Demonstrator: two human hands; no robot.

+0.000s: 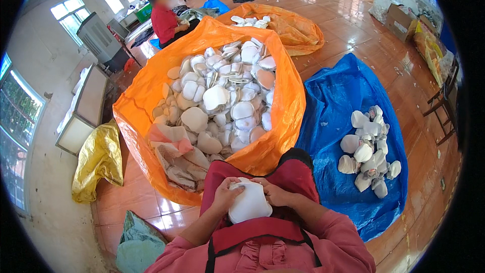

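Note:
A white, rounded foam pad (250, 206) rests over my lap, held between both hands. My left hand (227, 193) is closed on its upper left edge, and my right hand (276, 193) grips its upper right side. Just beyond my knees is a large, open orange sack (289, 116), heaped with loose pads (216, 97), mostly white with some beige or pinkish ones. To my right a blue plastic sheet (326, 106) lies on the floor, with a cluster of stacked white pads (373, 151) on it.
Another orange sack (298, 30) holding white pads lies farther back. A person in red (164, 20) sits at the far left. A yellow sack (100, 162) and a green sack (139, 245) lie on the left. A wooden chair (444, 101) and cardboard box (399, 21) stand right.

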